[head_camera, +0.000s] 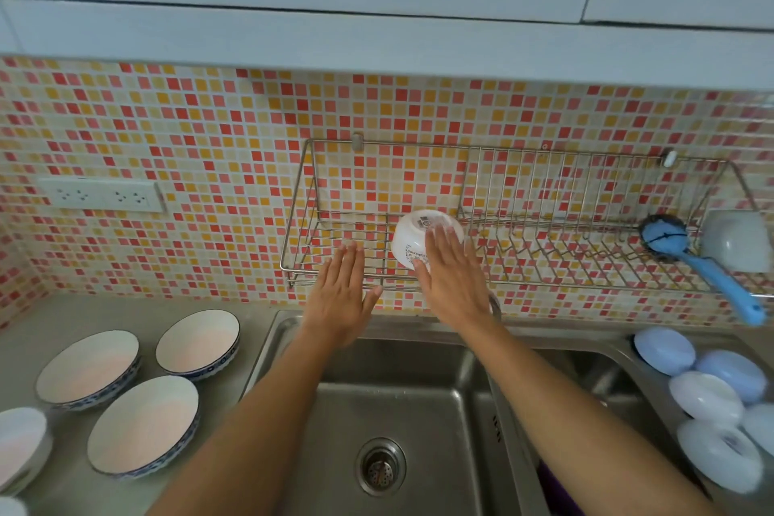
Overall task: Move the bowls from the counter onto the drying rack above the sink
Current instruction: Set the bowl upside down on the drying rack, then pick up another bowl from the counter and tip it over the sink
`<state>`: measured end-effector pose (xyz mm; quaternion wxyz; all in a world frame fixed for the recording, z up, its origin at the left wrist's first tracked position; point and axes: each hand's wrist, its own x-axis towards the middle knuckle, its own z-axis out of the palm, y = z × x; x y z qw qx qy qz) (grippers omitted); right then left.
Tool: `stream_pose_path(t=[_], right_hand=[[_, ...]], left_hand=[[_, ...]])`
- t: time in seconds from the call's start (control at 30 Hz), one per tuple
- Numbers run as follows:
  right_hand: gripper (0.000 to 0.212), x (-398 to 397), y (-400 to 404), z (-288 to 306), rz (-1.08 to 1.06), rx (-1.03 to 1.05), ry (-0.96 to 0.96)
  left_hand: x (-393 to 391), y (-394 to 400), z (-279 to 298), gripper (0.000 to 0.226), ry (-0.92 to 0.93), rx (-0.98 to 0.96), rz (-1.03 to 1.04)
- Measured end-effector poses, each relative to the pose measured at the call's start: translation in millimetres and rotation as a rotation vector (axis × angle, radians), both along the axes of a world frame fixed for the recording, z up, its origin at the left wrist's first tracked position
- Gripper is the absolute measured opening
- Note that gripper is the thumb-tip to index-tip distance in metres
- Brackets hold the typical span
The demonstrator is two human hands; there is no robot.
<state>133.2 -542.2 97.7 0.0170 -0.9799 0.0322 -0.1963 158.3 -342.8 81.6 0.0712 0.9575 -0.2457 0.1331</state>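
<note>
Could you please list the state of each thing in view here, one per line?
white bowl: upside down on the rack
drying rack: mounted on the wall, holding one bowl
left hand: open, holding nothing
right hand: open, fingers straight against the bowl
blue-rimmed bowls: upright on the counter
pale bowls: upside down right of the sink
sink: no dishes inside

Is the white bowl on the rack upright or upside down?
Upside down. The white bowl sits in the drying rack with its foot ring and label facing up. The right hand lies open against it.
</note>
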Motion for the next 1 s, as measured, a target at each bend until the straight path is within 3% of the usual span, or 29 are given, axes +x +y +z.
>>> stream_pose_path(t=[0.3,0.57,0.8,1.0], right_hand=[[0.087,-22,13,-10,-0.037,0.05,0.058],[0.088,-32,41,-1,-0.034,0.105,0.094],[0.064,-46,188,-12,0.462,0.272,-0.089],[0.06,-57,352,-73,0.657,0.387,0.174]], left_hand=[[-9,26,-10,0.076,-0.046,0.019,-0.053],[-34,76,-16,0.07,0.018,-0.067,0.048],[-76,212,-31,0.067,0.097,-0.131,0.276],[-116,359,-68,0.065,0.198,-0.154,0.603]])
